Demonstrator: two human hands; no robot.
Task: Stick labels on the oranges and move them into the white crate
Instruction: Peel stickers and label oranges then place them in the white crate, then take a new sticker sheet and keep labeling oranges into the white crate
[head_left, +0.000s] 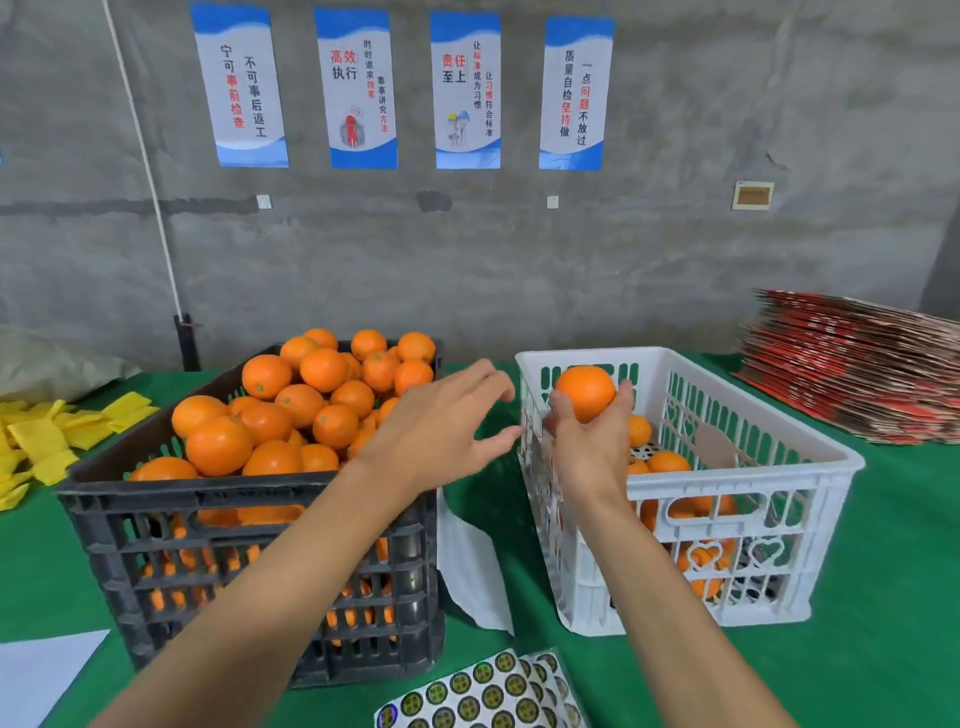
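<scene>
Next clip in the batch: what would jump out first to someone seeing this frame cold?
The black crate on the left, heaped with oranges, grabs the eye first. Next comes the single orange that the right hand holds up over the near-left corner of the white crate, which has only a few oranges at its bottom. The left hand hovers open between the two crates, and a sheet of round labels lies at the front edge.

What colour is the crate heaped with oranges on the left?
Black, or very dark grey; the head view, the only one, shows it.
</scene>
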